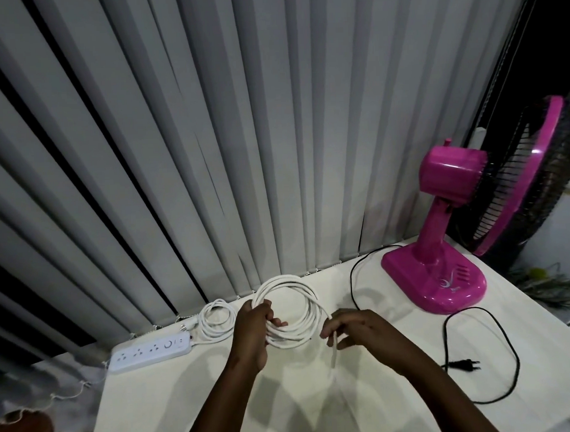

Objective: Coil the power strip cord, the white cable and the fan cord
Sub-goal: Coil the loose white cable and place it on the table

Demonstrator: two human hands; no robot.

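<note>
- Step in hand: the second item, the white cable (288, 309). It is gathered into several round loops held just above the bench (219, 396), toward the middle of the back edge, in front of the vertical blinds (210, 137).
- Left hand (253, 330): its grip is closed round the left side of the loop bundle, fingers curled through the ring and clamping the turns together.
- Right hand (355, 329): its grip pinches the short free tail of the cable (333, 350), which hangs down to a white end just above the bench; only this tail remains outside the coil.
- Power strip (151, 351): lies near the back left corner of the bench; the power strip cord (216, 320) sits beside it in a small coil, judged finished.
- Fan cord (495, 357): black, lying loose in wide curves along the right side of the bench, plug (461, 365) free; not yet coiled. It runs from the pink fan (440, 249) standing at the back right corner.
- Next move, as a judgement: bring the tail round onto the bundle or tuck it through, keep the left grip firm so the turns do not spring apart, set the coil down, then start on the fan cord.
</note>
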